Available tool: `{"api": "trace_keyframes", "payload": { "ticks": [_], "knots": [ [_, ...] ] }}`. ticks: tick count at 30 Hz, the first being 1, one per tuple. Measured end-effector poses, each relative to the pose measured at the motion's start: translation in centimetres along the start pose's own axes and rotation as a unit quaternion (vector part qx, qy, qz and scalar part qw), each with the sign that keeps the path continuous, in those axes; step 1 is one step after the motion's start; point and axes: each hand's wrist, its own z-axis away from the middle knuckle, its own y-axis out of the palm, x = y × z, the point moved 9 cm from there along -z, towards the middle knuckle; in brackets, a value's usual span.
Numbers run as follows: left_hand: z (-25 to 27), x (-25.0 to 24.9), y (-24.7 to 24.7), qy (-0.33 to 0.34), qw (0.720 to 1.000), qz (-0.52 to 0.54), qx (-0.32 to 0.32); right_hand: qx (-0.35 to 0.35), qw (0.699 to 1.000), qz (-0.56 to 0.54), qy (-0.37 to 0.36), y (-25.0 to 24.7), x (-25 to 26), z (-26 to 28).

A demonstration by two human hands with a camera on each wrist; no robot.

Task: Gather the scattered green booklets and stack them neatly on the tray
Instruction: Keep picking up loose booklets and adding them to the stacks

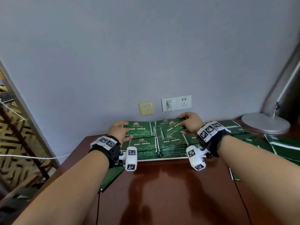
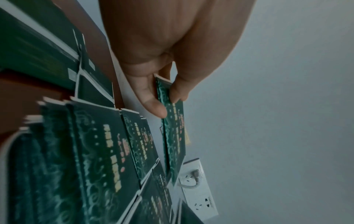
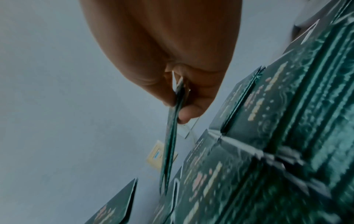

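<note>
Stacks of green booklets (image 1: 146, 148) fill a flat white tray (image 1: 170, 158) at the back of the brown table. My left hand (image 1: 121, 129) pinches one green booklet (image 1: 138, 129) by its left edge above the back left stack; in the left wrist view the thumb and fingers (image 2: 155, 104) clamp that booklet (image 2: 173, 136). My right hand (image 1: 190, 122) pinches another booklet (image 1: 170, 127), tilted above the back right stack. The right wrist view shows this booklet (image 3: 170, 145) edge-on between thumb and fingers (image 3: 188, 112).
More green booklets (image 1: 279, 143) lie scattered on the table to the right, and one (image 1: 112, 176) lies under my left forearm. A round grey lamp base (image 1: 264, 122) stands at the back right. Wall sockets (image 1: 177, 103) with a plugged charger sit just behind the tray.
</note>
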Motion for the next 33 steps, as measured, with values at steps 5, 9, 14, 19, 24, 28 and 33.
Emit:
{"api": "trace_keyframes", "payload": {
  "ticks": [5, 9, 14, 19, 24, 28, 33],
  "knots": [
    [-4.3, 0.3, 1.9, -0.011, 0.999, 0.028, -0.029, -0.075, 0.997, 0.036, -0.005, -3.5, -1.2, -5.5],
    [-7.6, 0.5, 3.3, -0.017, 0.999, 0.036, -0.037, -0.103, 0.992, 0.073, 0.003, -5.4, -2.7, -10.6],
    [-11.8, 1.6, 4.4, -0.030, 0.999, -0.016, -0.027, -0.078, 0.989, 0.126, 0.020, -6.6, -3.6, -14.3],
    [-14.1, 2.2, 5.1, -0.017, 0.996, -0.083, -0.020, -0.086, 0.971, 0.223, 0.013, -6.6, -3.2, -15.0],
    [-15.2, 2.7, 5.4, -0.002, 0.986, -0.169, -0.010, -0.085, 0.964, 0.250, 0.023, -6.3, -4.2, -15.6],
    [-15.8, 3.2, 5.4, 0.001, 0.972, -0.236, 0.009, -0.079, 0.958, 0.275, 0.030, -6.3, -4.8, -15.8],
    [-15.6, 3.6, 6.1, -0.003, 0.964, -0.265, 0.018, -0.065, 0.945, 0.318, 0.039, -5.7, -4.9, -15.9]
  ]
}}
